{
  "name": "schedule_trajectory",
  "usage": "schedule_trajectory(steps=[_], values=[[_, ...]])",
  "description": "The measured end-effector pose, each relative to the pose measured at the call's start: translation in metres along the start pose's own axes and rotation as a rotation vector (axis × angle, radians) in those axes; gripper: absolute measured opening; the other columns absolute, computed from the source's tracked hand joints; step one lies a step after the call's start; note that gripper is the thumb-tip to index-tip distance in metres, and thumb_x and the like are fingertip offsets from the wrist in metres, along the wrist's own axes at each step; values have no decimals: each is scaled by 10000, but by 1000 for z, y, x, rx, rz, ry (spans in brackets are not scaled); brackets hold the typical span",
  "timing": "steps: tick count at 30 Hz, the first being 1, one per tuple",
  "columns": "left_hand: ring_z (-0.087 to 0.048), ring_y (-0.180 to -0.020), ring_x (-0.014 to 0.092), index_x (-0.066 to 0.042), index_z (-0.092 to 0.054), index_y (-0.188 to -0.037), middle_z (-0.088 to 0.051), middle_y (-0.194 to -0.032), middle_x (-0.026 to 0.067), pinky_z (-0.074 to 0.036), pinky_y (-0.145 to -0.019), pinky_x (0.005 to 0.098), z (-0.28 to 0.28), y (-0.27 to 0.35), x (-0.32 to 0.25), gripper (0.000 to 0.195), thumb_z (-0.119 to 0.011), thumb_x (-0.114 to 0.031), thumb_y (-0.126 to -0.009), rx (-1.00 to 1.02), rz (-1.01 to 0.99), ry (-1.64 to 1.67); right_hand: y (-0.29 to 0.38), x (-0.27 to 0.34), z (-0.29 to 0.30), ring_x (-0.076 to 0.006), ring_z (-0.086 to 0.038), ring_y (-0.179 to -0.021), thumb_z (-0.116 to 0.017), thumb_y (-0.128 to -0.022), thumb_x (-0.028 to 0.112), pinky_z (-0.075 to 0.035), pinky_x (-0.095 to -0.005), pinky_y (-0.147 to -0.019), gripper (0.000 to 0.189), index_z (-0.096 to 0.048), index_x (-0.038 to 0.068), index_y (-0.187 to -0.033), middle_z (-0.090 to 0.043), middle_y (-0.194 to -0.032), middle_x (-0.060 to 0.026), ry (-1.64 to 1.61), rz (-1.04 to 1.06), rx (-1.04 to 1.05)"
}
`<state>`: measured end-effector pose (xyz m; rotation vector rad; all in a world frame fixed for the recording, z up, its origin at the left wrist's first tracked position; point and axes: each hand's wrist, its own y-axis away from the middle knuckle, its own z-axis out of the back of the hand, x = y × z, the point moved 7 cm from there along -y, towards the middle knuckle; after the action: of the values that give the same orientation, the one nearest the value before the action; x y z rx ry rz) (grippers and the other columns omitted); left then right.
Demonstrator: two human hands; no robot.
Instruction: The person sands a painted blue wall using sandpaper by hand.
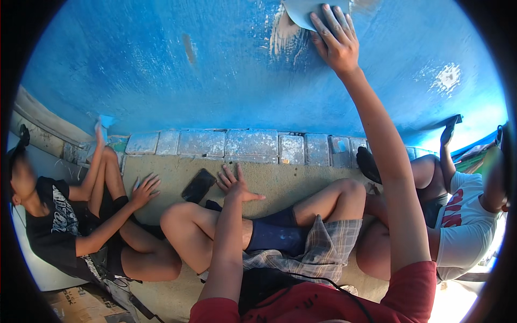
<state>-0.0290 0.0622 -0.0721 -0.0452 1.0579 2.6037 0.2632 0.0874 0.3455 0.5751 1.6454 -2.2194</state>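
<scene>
My right hand [337,42] is raised high, its fingers spread flat over a grey sheet [305,14], perhaps sandpaper, pressed against the blue painted wall [226,89]. Beside the sheet, a pale scraped patch [280,34] shows on the wall. My left hand [236,183] rests palm down on the concrete ground with its fingers spread, holding nothing. Just left of it lies a dark smartphone [198,186]. Two more worn spots mark the wall, a brownish one [188,48] at left and a white one [448,78] at right.
A person in black [52,218] sits at left, one hand holding a light blue sheet at the wall. At right, a person in a white shirt [468,226] holds a dark piece against it. Paving blocks [202,143] line the wall's foot. Cardboard [80,305] lies lower left.
</scene>
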Motion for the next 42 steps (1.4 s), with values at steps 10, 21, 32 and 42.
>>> schedule_trajectory(steps=[10, 21, 32, 42], values=[[241, -1449, 475, -192, 246, -1536, 289, -1562, 274, 72, -1150, 647, -5, -4, 1, 1615, -847, -736, -479, -9, 2, 22, -2, 2, 4, -428, -515, -1285, -545, -941, 202, -387, -567, -1079, 384, -633, 64, -1288, -540, -1384, -225, -12, 3, -21], [215, -1451, 493, -170, 263, -1527, 279, -1558, 296, 53, -1155, 642, -2, -1, -1, 1627, -819, -778, -475, 2, 10, -22, -2, 2, 4, -416, -520, -1283, -528, -955, 220, -394, -559, -1075, 376, -635, 66, -1281, -541, -1387, -216, 20, 9, -6], [227, -1448, 488, -173, 271, -1524, 280, -1559, 289, 53, -1160, 637, -3, -1, -1, 1621, -813, -781, -483, 2, 4, -26, -4, 2, 5, -413, -531, -1270, -530, -952, 221, -409, -552, -1063, 368, -640, 67, -1268, -552, -1372, -217, 25, 14, -24], [220, -1457, 474, -201, 231, -1543, 282, -1566, 273, 64, -1154, 643, 0, 1, -1, 1604, -832, -758, -479, 11, 14, -11, 0, 2, 2, -371, -540, -1276, -639, -894, 234, -414, -519, -1071, 404, -646, 146, -1288, -571, -1380, -156, 47, -15, -38]])
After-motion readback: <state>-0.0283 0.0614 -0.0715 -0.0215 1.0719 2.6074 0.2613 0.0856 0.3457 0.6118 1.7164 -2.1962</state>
